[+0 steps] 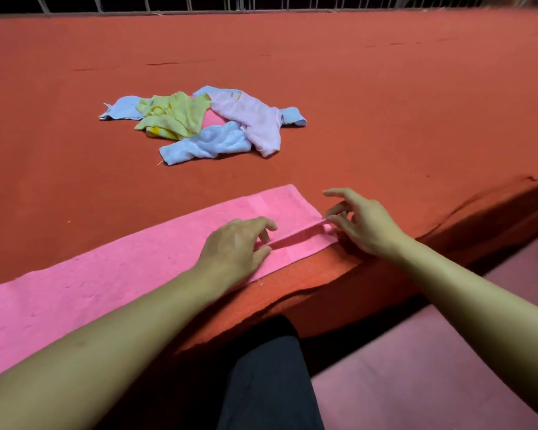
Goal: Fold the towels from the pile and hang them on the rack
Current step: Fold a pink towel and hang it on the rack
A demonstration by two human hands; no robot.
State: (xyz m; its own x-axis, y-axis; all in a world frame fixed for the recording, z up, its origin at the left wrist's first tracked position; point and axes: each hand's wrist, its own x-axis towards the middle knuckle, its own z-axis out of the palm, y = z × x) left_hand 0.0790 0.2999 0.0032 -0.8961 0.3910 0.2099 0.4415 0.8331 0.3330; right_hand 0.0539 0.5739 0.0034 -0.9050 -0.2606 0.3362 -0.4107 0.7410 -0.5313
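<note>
Now both hands pinching the pink towel's [131, 274] raised fold — left grip [236, 246] mid-edge, right grip [361, 221] at its corner.

towel [106, 283]: showing bright pink, plain, with a paler woven band near its 3 o'clock end
pile [205, 122]: mixing light blue, pale yellow and pale lilac-pink cloths, with a hot-pink patch peeking out at its middle
yellow cloth [174, 116]: carrying deeper yellow marks at its 7 o'clock edge
table cover [354, 88]: showing plain brick red
railing [261, 3]: looking grey against black at 12 o'clock
floor [416, 367]: showing dull pink at 5 o'clock
trousers [267, 383]: looking dark, near black
</note>
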